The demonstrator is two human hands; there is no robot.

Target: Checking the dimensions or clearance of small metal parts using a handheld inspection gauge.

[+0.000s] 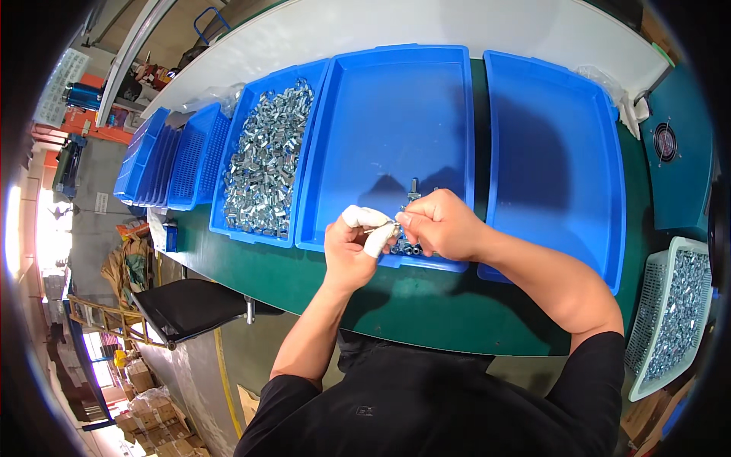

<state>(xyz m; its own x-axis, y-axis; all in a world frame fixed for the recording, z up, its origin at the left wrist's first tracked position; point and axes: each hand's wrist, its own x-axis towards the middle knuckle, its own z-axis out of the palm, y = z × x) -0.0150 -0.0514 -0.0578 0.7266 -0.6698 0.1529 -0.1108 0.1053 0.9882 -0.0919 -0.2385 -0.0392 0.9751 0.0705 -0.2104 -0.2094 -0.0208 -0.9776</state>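
My left hand (349, 255), with white coverings on the thumb and a finger, is closed in a pinch over the near edge of the middle blue tray (381, 114). A small shiny metal part (393, 223) shows between its fingertips, mostly hidden. From the right, my right hand (448, 225) meets it, thumb and forefinger pinched at the same part. Below and behind the hands, several loose metal pieces (414, 185) lie in the tray's near right corner, partly covered by my right hand. The exact kind of piece is too small to tell.
Left of the middle tray, another blue tray (218, 212) holds a heap of metal pieces. A third blue tray (556, 221) lies right. Blue baskets (199, 156) stand far left on the green table (365, 305). A pale basket (642, 335) of metal pieces and a green fan-vented machine (681, 175) are right.
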